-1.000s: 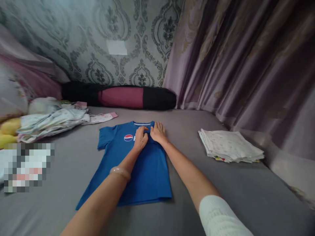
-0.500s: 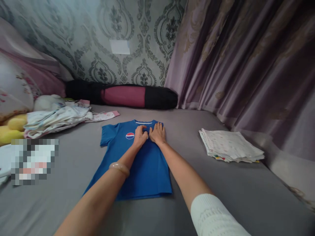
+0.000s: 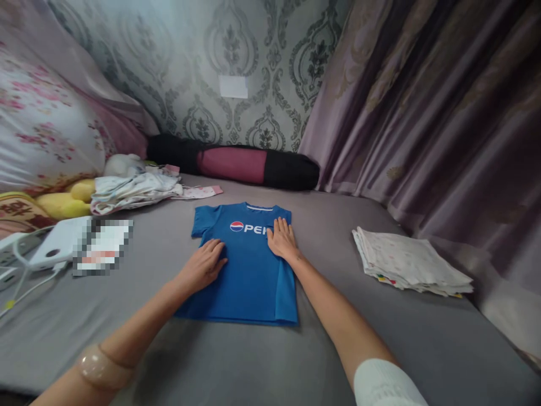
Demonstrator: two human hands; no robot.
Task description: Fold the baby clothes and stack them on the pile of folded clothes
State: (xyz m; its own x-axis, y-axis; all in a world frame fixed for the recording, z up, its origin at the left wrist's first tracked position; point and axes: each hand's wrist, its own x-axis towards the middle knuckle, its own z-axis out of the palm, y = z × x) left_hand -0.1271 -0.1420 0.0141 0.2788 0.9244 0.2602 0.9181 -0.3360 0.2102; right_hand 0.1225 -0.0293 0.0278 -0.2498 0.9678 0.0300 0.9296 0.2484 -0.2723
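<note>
A blue T-shirt (image 3: pixel 249 276) with a red, white and blue logo lies flat on the grey bed sheet (image 3: pixel 236 355), its right side folded in. My left hand (image 3: pixel 203 264) rests flat on the shirt's left edge, fingers stretched out. On the folded right part, just below the logo, my right hand (image 3: pixel 282 240) lies flat with its fingers spread. Neither hand holds anything.
A stack of folded white cloths (image 3: pixel 408 262) sits to the right near the curtain (image 3: pixel 426 113). A pile of light clothes (image 3: pixel 135 189), a yellow soft toy (image 3: pixel 63 203) and floral pillows are at the left. A black and maroon bolster (image 3: pixel 236 163) lies along the wall.
My left hand has slid from the shirt's chest down to its left edge, uncovering the logo. My right hand stays on the folded part. The view has shifted to the left.
</note>
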